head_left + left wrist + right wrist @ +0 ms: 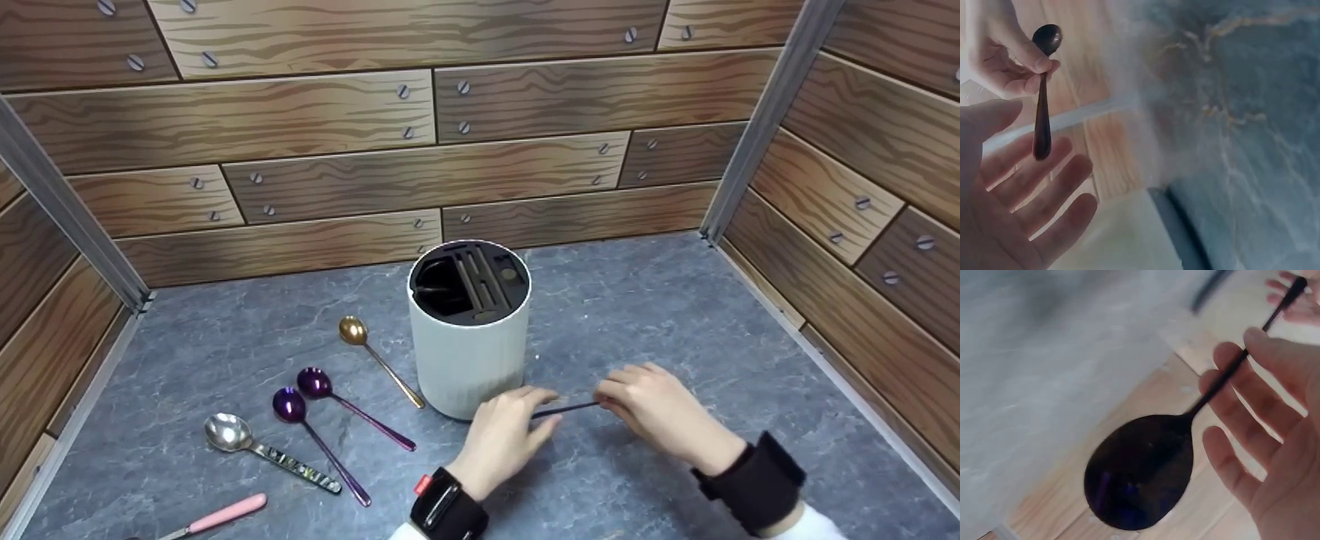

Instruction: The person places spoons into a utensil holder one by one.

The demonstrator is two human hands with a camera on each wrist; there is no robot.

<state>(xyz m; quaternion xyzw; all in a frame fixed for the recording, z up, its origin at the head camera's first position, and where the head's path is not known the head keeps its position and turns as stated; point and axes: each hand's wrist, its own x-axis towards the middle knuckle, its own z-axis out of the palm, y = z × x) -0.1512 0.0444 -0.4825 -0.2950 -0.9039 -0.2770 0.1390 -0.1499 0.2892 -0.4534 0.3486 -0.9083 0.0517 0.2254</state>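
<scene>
- Head view: nearest are two wrists in black bands, and just beyond them the left hand (504, 435) and right hand (660, 416), with a thin dark spoon (568, 409) spanning the gap between them, level above the grey stone-look tabletop (675, 315). The right fingers curl round one end; the left fingertips sit at the other, though whether they grip it I cannot tell from here.
- Just behind the hands stands one white ribbed holder (469, 330) with a black slotted insert. To its left lie one gold spoon (375, 356), two purple spoons (330, 420), one silver spoon (259, 448) and one pink-handled utensil (221, 516).
- Left wrist view: the left palm lies wide, fingers (1044, 185) loosely spread, the dark handle end just above them; the right thumb and fingers (1030, 64) pinch the neck below the bowl.
- Right wrist view: the dark bowl (1140, 472) looms large and blurred, its handle running across the right fingers (1252, 399) toward the left fingertips.
</scene>
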